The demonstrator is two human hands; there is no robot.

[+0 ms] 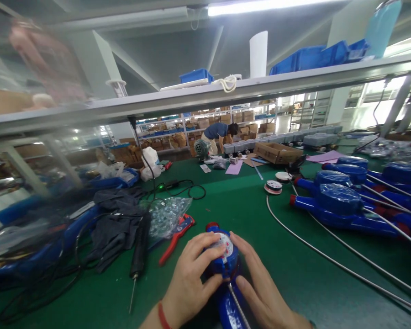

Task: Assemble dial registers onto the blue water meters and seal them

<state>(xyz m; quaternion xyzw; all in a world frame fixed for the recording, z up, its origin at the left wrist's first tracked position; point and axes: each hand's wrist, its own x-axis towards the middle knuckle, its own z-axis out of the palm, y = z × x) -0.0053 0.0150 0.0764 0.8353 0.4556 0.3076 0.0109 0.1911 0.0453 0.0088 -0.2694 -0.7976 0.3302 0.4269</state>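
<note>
A blue water meter [225,256] with a round white dial lies on the green table mat [246,205] right in front of me. My left hand [188,283] wraps its left side, fingers curled over the dial's rim. My right hand [260,288] grips its right side, thumb low on the body. A grey cable [238,308] runs out from the meter's near end between my hands. A red band sits on my left wrist.
Several more blue meters [339,205] with cables lie at the right. Red-handled pliers [178,230], a clear bag of small parts [166,214], a black probe tool [139,251] and dark cloth lie to the left. Far back, a person bends over boxes.
</note>
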